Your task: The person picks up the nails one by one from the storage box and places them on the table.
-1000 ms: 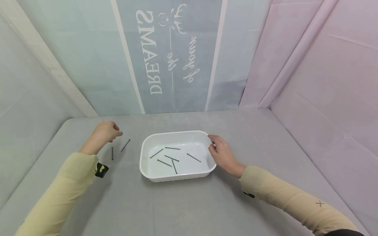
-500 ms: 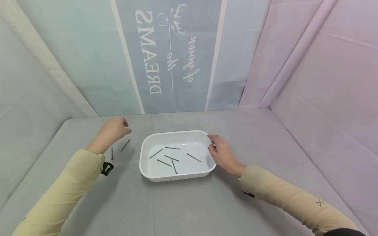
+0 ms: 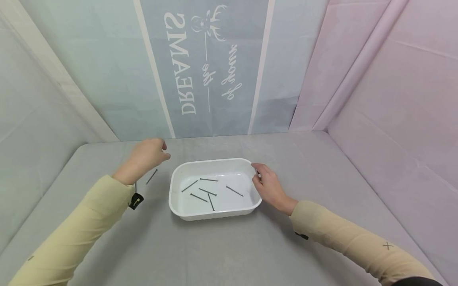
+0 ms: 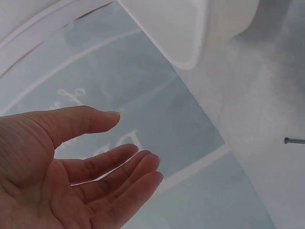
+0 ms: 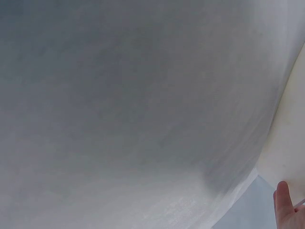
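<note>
The left hand (image 3: 148, 155) is raised above the table (image 3: 229, 246), just left of the tray (image 3: 214, 214). In the left wrist view the left hand (image 4: 71, 176) shows an empty palm with relaxed, loosely extended fingers (image 4: 128, 167); nothing is pinched between them. The tray corner (image 4: 190, 33) appears beyond the fingertips in that view.

One nail (image 3: 152, 176) lies on the table directly below and slightly right of the left hand, between the hand and the tray's left wall, touching neither. Its end (image 4: 294, 140) shows at the right edge of the left wrist view. A second nail (image 3: 135, 186) lies near the left wrist, partly hidden by the sleeve (image 3: 89, 222).

The right hand (image 3: 270, 186) is at the tray's right rim, near the far right corner. Its fingers curl toward the rim and touch it; whether they clamp the rim cannot be told. The right wrist view shows only one fingertip (image 5: 286, 210) beside the tray's outer wall (image 5: 288, 138).

Five nails (image 3: 205, 190) lie loose on the tray floor, left of the right hand and right of the left hand. They point in mixed directions, and two of them cross near the middle.
</note>
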The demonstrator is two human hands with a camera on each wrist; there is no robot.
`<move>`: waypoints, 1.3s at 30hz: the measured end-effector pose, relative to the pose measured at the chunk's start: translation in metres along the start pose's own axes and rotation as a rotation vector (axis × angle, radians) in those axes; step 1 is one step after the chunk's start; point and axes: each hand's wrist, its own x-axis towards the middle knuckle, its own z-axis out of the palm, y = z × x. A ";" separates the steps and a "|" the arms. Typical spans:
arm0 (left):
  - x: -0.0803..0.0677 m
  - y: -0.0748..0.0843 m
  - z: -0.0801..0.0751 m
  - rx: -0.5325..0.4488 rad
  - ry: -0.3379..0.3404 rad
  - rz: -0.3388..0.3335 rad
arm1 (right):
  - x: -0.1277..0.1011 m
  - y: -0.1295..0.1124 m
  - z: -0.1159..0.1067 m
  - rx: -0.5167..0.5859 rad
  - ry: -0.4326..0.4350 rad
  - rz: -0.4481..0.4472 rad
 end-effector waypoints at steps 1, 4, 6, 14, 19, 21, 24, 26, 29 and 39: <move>0.000 0.003 0.000 0.006 0.000 0.002 | 0.000 0.000 0.000 0.001 -0.001 -0.001; 0.001 0.010 -0.001 0.018 0.000 0.003 | 0.000 0.000 -0.001 0.000 -0.003 -0.004; 0.001 0.015 -0.001 0.030 0.004 0.010 | 0.000 0.000 -0.001 -0.003 -0.004 -0.005; 0.002 0.030 -0.002 0.060 0.010 0.067 | 0.000 0.000 -0.001 -0.006 -0.007 -0.002; 0.004 0.039 0.000 0.088 0.032 0.112 | -0.001 -0.001 -0.002 -0.002 -0.010 0.000; 0.005 0.043 0.001 0.100 0.039 0.134 | -0.001 -0.001 -0.001 -0.002 -0.010 0.000; 0.005 0.049 0.002 0.114 0.045 0.172 | -0.001 0.000 -0.001 -0.005 -0.010 0.001; 0.005 0.053 0.002 0.123 0.044 0.195 | -0.001 0.000 -0.001 -0.008 -0.010 0.002; 0.005 0.059 0.003 0.141 0.046 0.228 | -0.001 0.000 -0.001 -0.009 -0.009 0.000; 0.008 0.078 0.007 0.224 0.061 0.322 | -0.001 0.000 -0.001 -0.011 -0.008 -0.010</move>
